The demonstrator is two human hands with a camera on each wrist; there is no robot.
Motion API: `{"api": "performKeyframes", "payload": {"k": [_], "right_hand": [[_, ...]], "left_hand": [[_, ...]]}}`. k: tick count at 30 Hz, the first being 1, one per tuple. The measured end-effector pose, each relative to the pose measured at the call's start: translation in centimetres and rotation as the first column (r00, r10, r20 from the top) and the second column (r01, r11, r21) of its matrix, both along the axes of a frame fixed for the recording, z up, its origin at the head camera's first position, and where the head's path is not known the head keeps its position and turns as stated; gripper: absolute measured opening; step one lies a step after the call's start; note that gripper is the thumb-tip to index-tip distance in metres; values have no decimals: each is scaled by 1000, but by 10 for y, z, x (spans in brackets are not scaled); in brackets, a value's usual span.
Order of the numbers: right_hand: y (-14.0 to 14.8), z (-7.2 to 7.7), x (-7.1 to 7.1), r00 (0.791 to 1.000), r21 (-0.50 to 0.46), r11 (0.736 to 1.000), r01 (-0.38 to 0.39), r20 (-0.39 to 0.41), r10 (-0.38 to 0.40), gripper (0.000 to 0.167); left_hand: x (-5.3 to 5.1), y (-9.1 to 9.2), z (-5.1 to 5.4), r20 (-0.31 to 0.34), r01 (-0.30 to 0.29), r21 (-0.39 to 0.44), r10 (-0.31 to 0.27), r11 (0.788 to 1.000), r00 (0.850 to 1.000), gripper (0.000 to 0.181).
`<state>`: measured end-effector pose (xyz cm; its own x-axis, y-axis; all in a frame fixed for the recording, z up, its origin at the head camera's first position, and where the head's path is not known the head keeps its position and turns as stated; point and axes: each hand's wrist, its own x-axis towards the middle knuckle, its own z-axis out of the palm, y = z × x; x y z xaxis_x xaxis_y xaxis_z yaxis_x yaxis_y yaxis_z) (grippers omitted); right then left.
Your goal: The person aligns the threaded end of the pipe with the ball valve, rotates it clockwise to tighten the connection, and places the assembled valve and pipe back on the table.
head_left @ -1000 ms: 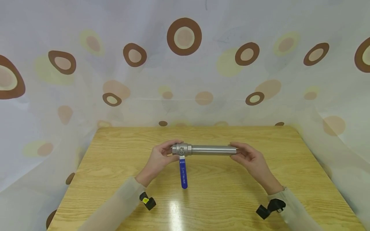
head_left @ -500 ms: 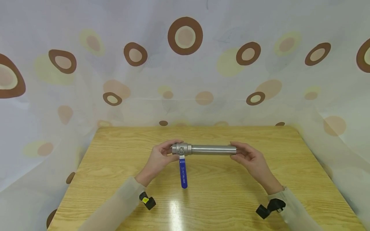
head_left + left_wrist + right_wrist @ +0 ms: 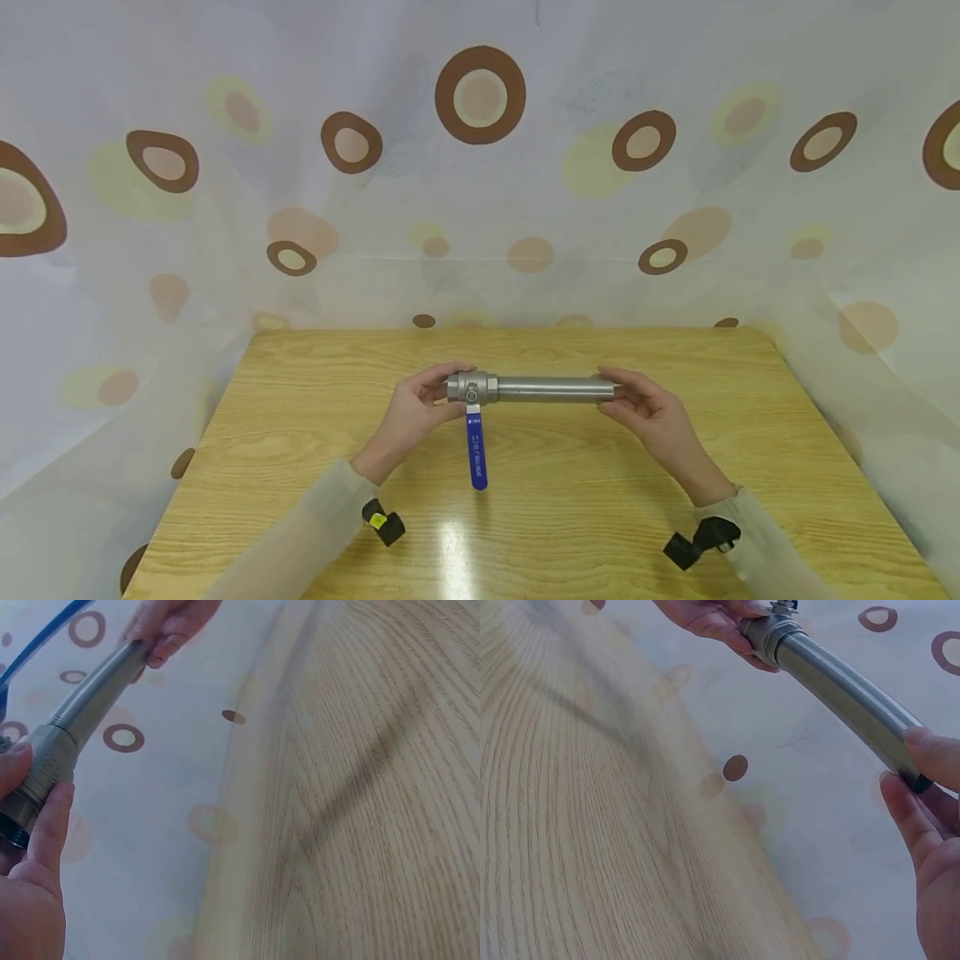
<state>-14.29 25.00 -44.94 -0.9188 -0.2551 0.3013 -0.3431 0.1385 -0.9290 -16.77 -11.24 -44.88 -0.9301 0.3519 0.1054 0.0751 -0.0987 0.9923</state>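
Note:
A steel ball valve (image 3: 472, 388) with a blue lever handle (image 3: 477, 450) is joined to a straight steel pipe (image 3: 555, 389). My left hand (image 3: 411, 414) grips the valve body between thumb and fingers at its left end. At the pipe's far right end, my right hand (image 3: 654, 417) pinches the tip. The lever points toward me, square to the pipe. In the left wrist view the valve's open threaded end (image 3: 15, 829) faces the left palm. Held level, the pipe (image 3: 847, 697) is above the table, and its shadow falls on the wood in both wrist views.
Below the hands lies a wooden table (image 3: 570, 533). A pale sheet (image 3: 480, 200) with brown ring patterns hangs behind it and along both sides. Black wrist cameras (image 3: 383, 522) sit on both sleeves.

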Motion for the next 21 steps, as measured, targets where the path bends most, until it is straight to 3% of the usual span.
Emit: {"api": "performKeyframes", "payload": {"k": [7,15,21], "right_hand": [[0,0,1,999,48,998,32,-34,-31,41],[-1,-1,0,1000,4,1000,-15,-12,15,47],[-2,-1,0,999,69,997,33,-29,-31,41]], "left_hand": [[0,0,-1,-9,2,3,-2,1000,1000,51],[1,-1,0,-12,-4,-13,4,1000,1000,52],[2,-1,0,-7,-6,-14,6,1000,1000,52]]}}
